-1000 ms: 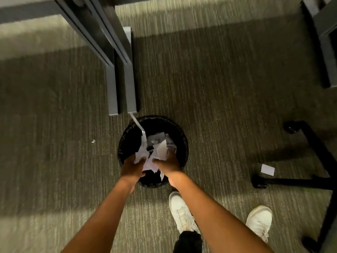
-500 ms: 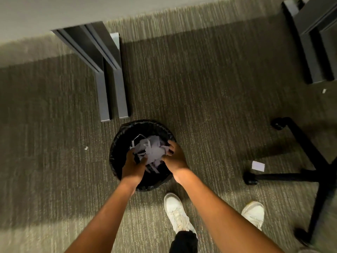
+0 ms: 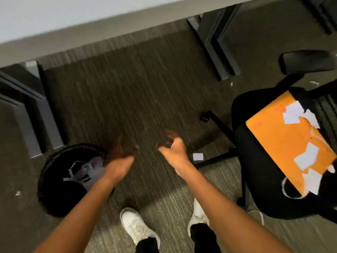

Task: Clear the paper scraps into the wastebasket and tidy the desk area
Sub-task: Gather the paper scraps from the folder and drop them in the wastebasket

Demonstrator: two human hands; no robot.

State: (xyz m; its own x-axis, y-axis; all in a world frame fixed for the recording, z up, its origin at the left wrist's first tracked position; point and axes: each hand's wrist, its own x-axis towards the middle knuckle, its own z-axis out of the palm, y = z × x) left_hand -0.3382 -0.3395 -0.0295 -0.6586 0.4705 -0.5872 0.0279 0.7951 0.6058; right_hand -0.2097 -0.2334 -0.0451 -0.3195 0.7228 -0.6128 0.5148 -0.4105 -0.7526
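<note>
The black wastebasket (image 3: 54, 179) stands on the carpet at lower left, with white paper scraps (image 3: 85, 170) lying inside it. My left hand (image 3: 120, 150) hovers just right of its rim, empty, fingers spread. My right hand (image 3: 173, 147) is further right over the carpet, empty, with its fingers loosely curled. An orange envelope (image 3: 284, 143) lies on the black office chair (image 3: 255, 170) at right, and several white scraps (image 3: 306, 157) sit on top of it. One white scrap (image 3: 198, 156) lies on the floor by the chair's base.
The grey desk edge (image 3: 91, 26) runs across the top. Grey desk legs stand at left (image 3: 31, 114) and upper right (image 3: 215, 52). Small scraps lie on the carpet at far left (image 3: 17, 193) and behind the chair (image 3: 231, 84). My white shoes (image 3: 136, 227) are at the bottom.
Both hands let go of the scraps into the wastebasket and came out empty. The view swung right, bringing the chair with the orange envelope into sight.
</note>
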